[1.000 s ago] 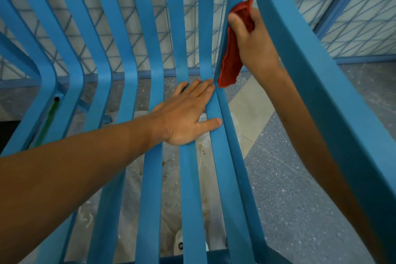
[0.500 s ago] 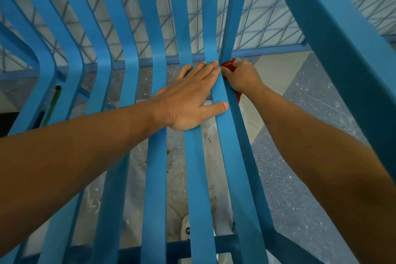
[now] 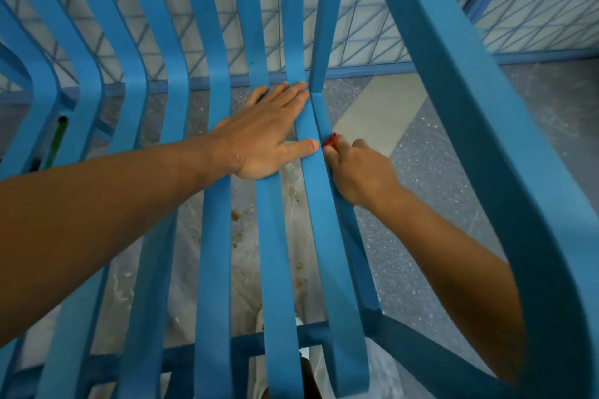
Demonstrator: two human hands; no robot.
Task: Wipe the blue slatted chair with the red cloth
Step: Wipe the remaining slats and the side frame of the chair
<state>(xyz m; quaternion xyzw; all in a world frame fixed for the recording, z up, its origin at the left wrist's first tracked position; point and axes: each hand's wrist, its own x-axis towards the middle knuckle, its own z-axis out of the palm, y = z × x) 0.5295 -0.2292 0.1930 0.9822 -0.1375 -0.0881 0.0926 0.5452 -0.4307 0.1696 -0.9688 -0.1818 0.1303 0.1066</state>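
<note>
— Start close: what are the two hands doing?

— The left hand [image 3: 269, 136] lies spread and flat across the seat slats of the blue slatted chair [image 3: 214, 236], fingers pointing away from the person, thumb stretched toward the outermost slat [image 3: 319, 204]. It grips nothing; I'd say it steadies the seat. Just right of that thumb, across the slat, the right hand [image 3: 359, 172] is curled shut around the red cloth [image 3: 332, 139], pressing it against the slat's outer side.

— How much of the cloth can you see?

— Only a small red tuft above the knuckles and a sliver under the wrist. The rest is hidden in the fist.

— Which way does the slat run?

— Lengthwise from the person toward the bend where seat turns into backrest, just beyond the left fingertips. So any stroke follows that line, nearer or farther. The right hand is the one on it.

— Room to move?

— To the right hand's right there's open floor, then the armrest [image 3: 486, 139] arching over the forearm, probably limiting how far the elbow lifts. Toward the person the slat ends at the front rail [image 3: 285, 338]. Beyond the hands stands a mesh fence [image 3: 372, 26].
</note>
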